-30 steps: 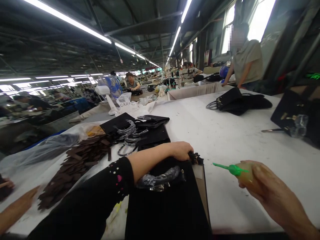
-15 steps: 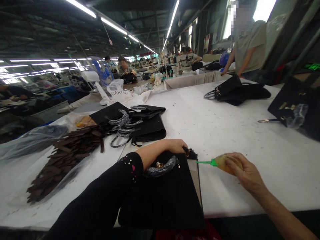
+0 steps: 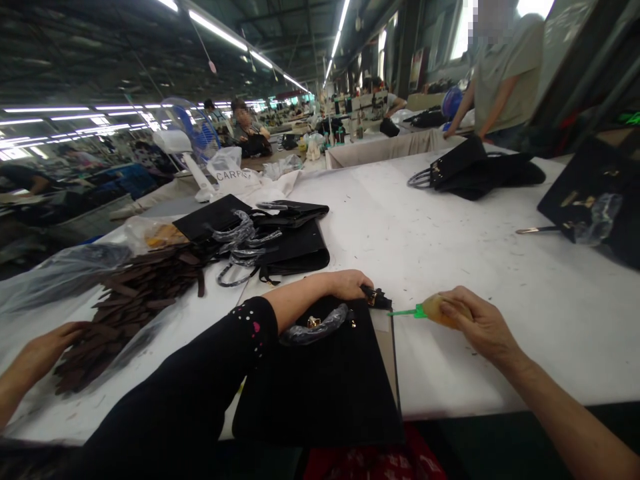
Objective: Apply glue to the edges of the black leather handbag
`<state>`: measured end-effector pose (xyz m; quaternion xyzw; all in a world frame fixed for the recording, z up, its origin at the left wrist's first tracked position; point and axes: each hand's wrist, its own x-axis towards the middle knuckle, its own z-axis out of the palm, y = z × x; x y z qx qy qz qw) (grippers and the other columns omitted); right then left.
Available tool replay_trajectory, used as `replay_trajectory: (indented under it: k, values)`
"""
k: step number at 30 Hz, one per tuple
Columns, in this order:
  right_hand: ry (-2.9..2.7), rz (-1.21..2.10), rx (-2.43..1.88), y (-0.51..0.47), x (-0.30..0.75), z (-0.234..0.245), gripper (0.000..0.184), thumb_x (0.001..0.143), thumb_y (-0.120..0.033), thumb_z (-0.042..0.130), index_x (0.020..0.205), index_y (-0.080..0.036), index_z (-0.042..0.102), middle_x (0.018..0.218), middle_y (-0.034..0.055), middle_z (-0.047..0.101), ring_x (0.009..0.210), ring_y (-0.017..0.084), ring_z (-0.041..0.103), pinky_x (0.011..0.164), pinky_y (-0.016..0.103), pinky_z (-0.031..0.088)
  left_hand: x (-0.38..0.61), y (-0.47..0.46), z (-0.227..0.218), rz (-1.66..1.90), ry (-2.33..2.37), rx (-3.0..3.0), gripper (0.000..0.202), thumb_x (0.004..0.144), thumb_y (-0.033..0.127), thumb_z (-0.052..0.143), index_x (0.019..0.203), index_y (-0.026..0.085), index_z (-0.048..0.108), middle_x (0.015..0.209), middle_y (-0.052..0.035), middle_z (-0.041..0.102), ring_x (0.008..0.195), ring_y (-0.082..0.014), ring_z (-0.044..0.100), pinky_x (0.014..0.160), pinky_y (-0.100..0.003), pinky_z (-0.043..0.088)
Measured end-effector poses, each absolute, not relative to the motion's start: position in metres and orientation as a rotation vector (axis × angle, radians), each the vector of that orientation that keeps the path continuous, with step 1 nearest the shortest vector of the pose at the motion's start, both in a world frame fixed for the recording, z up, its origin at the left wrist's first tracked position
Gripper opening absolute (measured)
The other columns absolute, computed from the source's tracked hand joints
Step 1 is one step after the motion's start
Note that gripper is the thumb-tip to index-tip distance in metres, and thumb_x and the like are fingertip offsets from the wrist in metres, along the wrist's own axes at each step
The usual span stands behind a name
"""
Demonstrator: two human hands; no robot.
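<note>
A black handbag point(image 3: 320, 393) lies flat at the front edge of the table, its wrapped handle point(image 3: 317, 329) and a gold clasp on top. My left hand point(image 3: 351, 284) is closed on its far edge, by a small buckled black strap point(image 3: 377, 297); the fingertips are partly hidden. At the bag's right side a beige strip point(image 3: 384, 347) shows along the opening. In my right hand point(image 3: 475, 317) is a yellowish squeeze glue bottle point(image 3: 440, 312), its thin green nozzle point(image 3: 404, 313) pointing left, the tip at the bag's right edge.
Another person's hand point(image 3: 47, 350) touches a pile of brown strips point(image 3: 135, 293) on plastic at left. Black handbags point(image 3: 295, 250) lie beyond my left arm. More bags point(image 3: 465, 167) and a thin pointed tool point(image 3: 535, 231) lie right. A person point(image 3: 505, 80) leans at the far side.
Another person's hand has come in from the left onto the brown strips. My right hand has moved slightly left with the glue bottle, its nozzle still at the bag's edge.
</note>
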<state>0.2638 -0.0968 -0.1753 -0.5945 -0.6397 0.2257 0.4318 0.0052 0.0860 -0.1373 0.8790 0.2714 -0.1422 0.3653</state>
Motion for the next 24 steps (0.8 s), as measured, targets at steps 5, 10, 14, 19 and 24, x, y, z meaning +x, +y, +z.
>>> replay_trajectory:
  k: [5, 10, 14, 19, 24]
  values:
    - [-1.637, 0.555, -1.473, -0.091, 0.267, -0.176, 0.029, 0.093, -0.05, 0.054, 0.097, -0.025, 0.068, 0.089, 0.0042, 0.067, 0.083, 0.023, 0.063, 0.075, 0.036, 0.049, 0.005, 0.084, -0.135, -0.367, 0.694, 2.271, 0.022, 0.076, 0.018, 0.066, 0.096, 0.018, 0.075, 0.087, 0.001, 0.075, 0.08, -0.0122, 0.065, 0.071, -0.017, 0.046]
    - [-1.644, 0.507, -1.468, -0.091, 0.269, -0.17, 0.031, 0.094, -0.05, 0.052, 0.099, -0.025, 0.069, 0.087, 0.0047, 0.067, 0.078, 0.022, 0.062, 0.071, 0.037, 0.049, 0.005, 0.083, -0.136, -0.355, 0.693, 2.269, 0.021, 0.077, 0.016, 0.064, 0.095, 0.017, 0.074, 0.086, 0.0011, 0.075, 0.08, -0.0123, 0.065, 0.071, -0.017, 0.046]
    - [-1.661, 0.511, -1.456, -0.091, 0.267, -0.166, 0.029, 0.093, -0.049, 0.053, 0.096, -0.025, 0.07, 0.085, 0.0041, 0.065, 0.075, 0.022, 0.061, 0.069, 0.036, 0.047, 0.004, 0.084, -0.137, -0.352, 0.686, 2.27, 0.021, 0.075, 0.015, 0.065, 0.094, 0.018, 0.074, 0.084, 0.0024, 0.074, 0.078, -0.0117, 0.064, 0.071, -0.017, 0.046]
    - [-1.615, 0.488, -1.454, -0.09, 0.265, -0.165, 0.03, 0.092, -0.05, 0.055, 0.096, -0.025, 0.069, 0.084, 0.0046, 0.065, 0.076, 0.023, 0.062, 0.069, 0.038, 0.047, 0.003, 0.084, -0.138, -0.339, 0.673, 2.268, 0.02, 0.077, 0.015, 0.064, 0.094, 0.017, 0.074, 0.085, 0.0017, 0.074, 0.08, -0.0117, 0.064, 0.071, -0.017, 0.045]
    - [-1.635, 0.57, -1.457, -0.093, 0.268, -0.171, 0.027, 0.092, -0.049, 0.056, 0.094, -0.026, 0.07, 0.086, 0.003, 0.067, 0.078, 0.022, 0.062, 0.07, 0.036, 0.047, 0.004, 0.083, -0.138, -0.339, 0.682, 2.269, 0.021, 0.076, 0.015, 0.064, 0.094, 0.018, 0.074, 0.084, 0.0023, 0.074, 0.078, -0.0113, 0.064, 0.069, -0.017, 0.045]
